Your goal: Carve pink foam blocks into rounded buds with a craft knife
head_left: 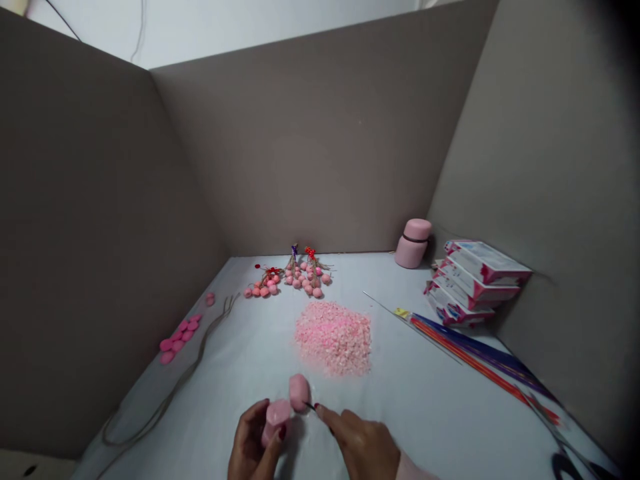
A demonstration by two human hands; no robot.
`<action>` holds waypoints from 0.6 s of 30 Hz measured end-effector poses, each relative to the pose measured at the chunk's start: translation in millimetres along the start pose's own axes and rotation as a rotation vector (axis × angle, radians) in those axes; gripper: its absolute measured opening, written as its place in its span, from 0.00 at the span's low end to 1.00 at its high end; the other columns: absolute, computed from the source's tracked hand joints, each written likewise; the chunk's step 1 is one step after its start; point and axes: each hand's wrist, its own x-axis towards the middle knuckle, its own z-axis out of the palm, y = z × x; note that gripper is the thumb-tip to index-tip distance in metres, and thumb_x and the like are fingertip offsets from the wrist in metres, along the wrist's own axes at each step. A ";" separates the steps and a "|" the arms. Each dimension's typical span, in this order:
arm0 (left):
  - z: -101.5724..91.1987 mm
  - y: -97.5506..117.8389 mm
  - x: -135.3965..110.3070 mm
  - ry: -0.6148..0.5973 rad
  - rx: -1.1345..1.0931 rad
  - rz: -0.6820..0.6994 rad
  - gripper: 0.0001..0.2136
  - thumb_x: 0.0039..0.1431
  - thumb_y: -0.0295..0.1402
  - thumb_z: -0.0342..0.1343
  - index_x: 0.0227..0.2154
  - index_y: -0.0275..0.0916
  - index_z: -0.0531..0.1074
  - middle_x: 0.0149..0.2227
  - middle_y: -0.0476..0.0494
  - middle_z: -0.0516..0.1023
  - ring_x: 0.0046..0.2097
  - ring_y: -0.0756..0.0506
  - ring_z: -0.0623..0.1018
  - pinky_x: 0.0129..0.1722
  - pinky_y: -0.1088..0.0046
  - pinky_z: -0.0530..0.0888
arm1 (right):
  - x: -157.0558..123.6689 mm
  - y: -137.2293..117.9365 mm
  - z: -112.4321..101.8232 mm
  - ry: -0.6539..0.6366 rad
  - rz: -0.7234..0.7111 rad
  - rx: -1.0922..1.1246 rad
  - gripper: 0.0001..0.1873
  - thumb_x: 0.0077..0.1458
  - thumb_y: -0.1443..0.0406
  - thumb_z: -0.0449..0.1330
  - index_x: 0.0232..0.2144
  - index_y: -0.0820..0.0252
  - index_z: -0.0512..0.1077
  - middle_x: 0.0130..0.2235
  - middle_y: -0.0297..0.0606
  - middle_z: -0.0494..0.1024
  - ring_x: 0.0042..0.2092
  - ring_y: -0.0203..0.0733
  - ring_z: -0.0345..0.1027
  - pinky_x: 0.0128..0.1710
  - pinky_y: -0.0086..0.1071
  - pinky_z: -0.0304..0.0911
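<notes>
At the front of the table, my left hand (257,443) is closed round a pink cylindrical piece (278,415) with a flat, pale top. Just beyond it lies a second rounded pink piece (299,392) on the white surface. My right hand (357,437) pinches a thin dark tool (311,406), whose tip reaches the right side of that second piece. Most of the tool is hidden by my fingers, so its kind cannot be told. Farther back spreads a heap of small pink crumbs (334,339).
At the back are bunches of pink balls (305,280) with twine and ribbon. Pink discs (180,337) and long twine (193,367) lie left. On the right are stacked boxes (475,280), a pink jar (413,245), coloured strands (470,353) and scissors (560,440). Grey panels (325,147) enclose the table.
</notes>
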 end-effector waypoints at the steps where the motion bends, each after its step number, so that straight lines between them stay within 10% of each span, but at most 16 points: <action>1: 0.7 0.9 -0.4 0.000 -0.044 -0.021 0.25 0.43 0.54 0.57 0.39 0.40 0.68 0.36 0.43 0.79 0.39 0.42 0.78 0.39 0.68 0.74 | 0.6 0.5 0.1 0.006 0.011 0.016 0.27 0.51 0.74 0.54 0.53 0.48 0.62 0.27 0.28 0.74 0.23 0.34 0.69 0.21 0.22 0.59; 9: 3.3 -3.2 -4.0 0.000 -0.184 -0.083 0.25 0.41 0.52 0.60 0.41 0.43 0.68 0.38 0.46 0.76 0.40 0.45 0.76 0.41 0.72 0.71 | 6.8 -8.5 2.3 -0.019 -0.101 -0.033 0.31 0.46 0.76 0.53 0.53 0.50 0.61 0.27 0.28 0.73 0.22 0.36 0.70 0.19 0.25 0.58; 18: -6.6 -22.1 7.6 0.017 0.278 0.397 0.17 0.53 0.47 0.52 0.38 0.40 0.70 0.38 0.38 0.72 0.41 0.39 0.73 0.42 0.59 0.70 | 2.7 8.8 3.9 0.126 0.045 -0.055 0.31 0.48 0.77 0.49 0.53 0.47 0.62 0.25 0.28 0.73 0.20 0.34 0.68 0.19 0.22 0.59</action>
